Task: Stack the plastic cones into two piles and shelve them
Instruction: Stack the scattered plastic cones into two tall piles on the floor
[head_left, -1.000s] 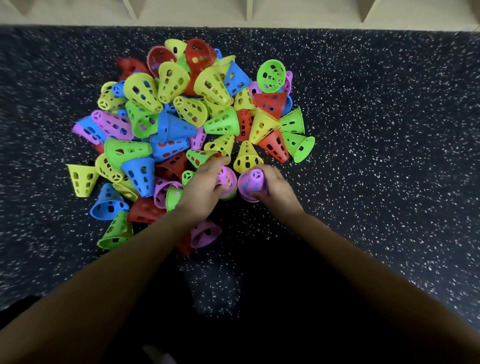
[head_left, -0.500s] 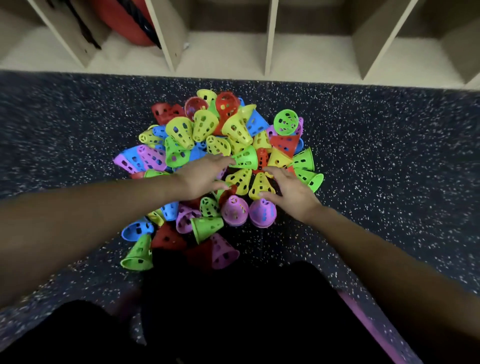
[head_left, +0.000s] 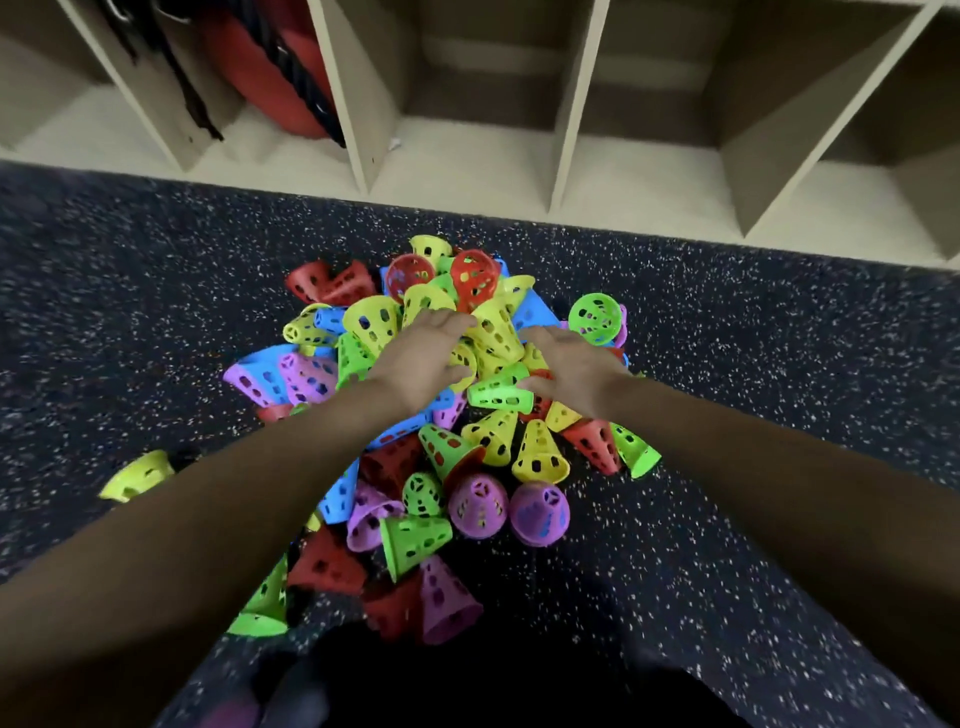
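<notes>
A heap of perforated plastic cones (head_left: 493, 441) in red, yellow, green, blue and purple lies on the dark speckled floor. My left hand (head_left: 421, 364) reaches over the middle of the heap, fingers stretched out on the yellow cones (head_left: 493, 332), and holds nothing that I can see. My right hand (head_left: 571, 369) lies beside it with straight fingers, its thumb against a green cone (head_left: 501, 392) lying on its side. Two purple cones (head_left: 478, 504) (head_left: 540, 512) stand side by side at the near edge of the heap, apart from both hands.
A beige shelf unit (head_left: 566, 104) with open cubbies runs along the far edge of the floor. One left cubby holds a red ball (head_left: 260, 67) with black cords. A lone yellow-green cone (head_left: 137, 475) lies left of the heap. My legs (head_left: 467, 686) are at the bottom.
Both hands let go of the two purple cones at the near edge and moved forward over the heap's middle. The view tilted up, bringing the shelf cubbies into sight.
</notes>
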